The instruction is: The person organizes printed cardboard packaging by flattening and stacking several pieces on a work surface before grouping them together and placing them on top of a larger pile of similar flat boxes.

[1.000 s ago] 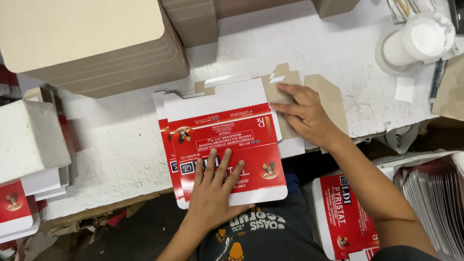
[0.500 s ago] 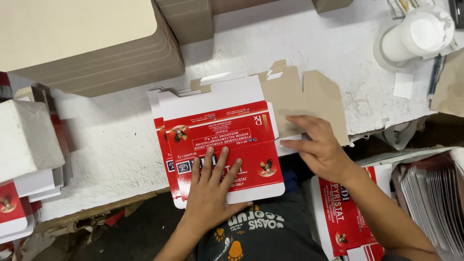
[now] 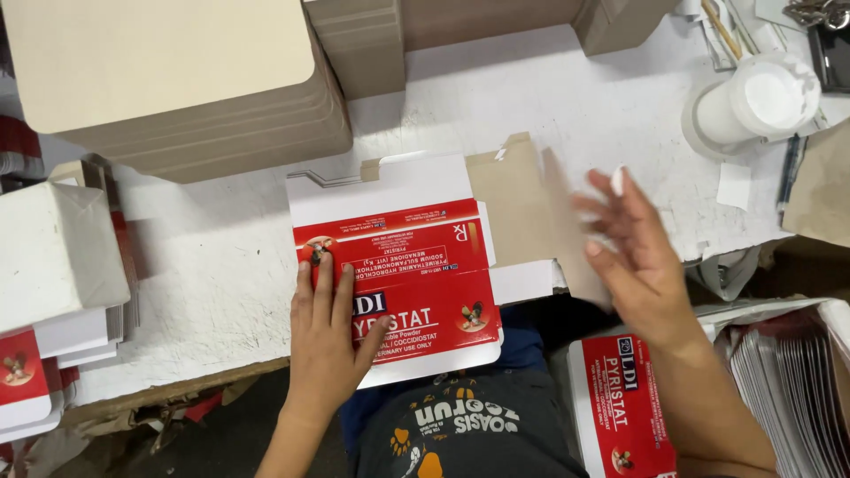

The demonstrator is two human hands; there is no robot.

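Red-and-white carton blank (image 3: pixel 398 265) lies flat on white tabletop (image 3: pixel 204 265), unfolded, brown flap (image 3: pixel 518 208) open. Left hand (image 3: pixel 326 332) presses it, grip flat. Right hand (image 3: pixel 642 252) open, holding nothing, beside flap. Folding barely begun.

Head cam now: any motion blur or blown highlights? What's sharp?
Head view: the right hand is smeared by motion blur, its fingers ghosted over the brown cardboard flap. The left hand and the red-and-white flat carton are sharp. The white cup is near clipped; lighting is flat, with a soft shadow under the cardboard stack.
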